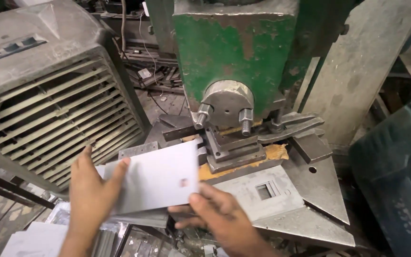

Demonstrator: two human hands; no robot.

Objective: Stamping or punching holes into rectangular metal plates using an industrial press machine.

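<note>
Nearest the camera, a flat, pale grey rectangular metal sheet (155, 178) is held between two bare hands above the front edge of the machine. The left hand (89, 192) is laid against the sheet's left edge, its fingers (120, 173) spread and curled over the plate, so the fingers are closed on the sheet. The right hand (220, 214) is placed at the sheet's lower right corner, with its fingers (186, 209) tucked beneath the plate and pinched to it. A small dark rectangular mark is seen near the sheet's lower right part. Under the hands, a stack of similar pale metal sheets (39, 240) is seen at the lower left.

Just right of the held sheet, a worn grey steel tabletop (319, 190) of the press is seen, and on it a flat grey metal plate with a small square cut-out (265, 190) is laid. Beyond it, stepped dark steel clamping blocks (234, 152) are set on a scrap of brown cardboard (274, 152), under a round grey steel ram face with two threaded bolts (227, 107). Behind this, the chipped green-painted body of the press (236, 47) is raised. At the far left, a dusty grey louvred cooler housing (48, 95) is stood beside the machine.
</note>
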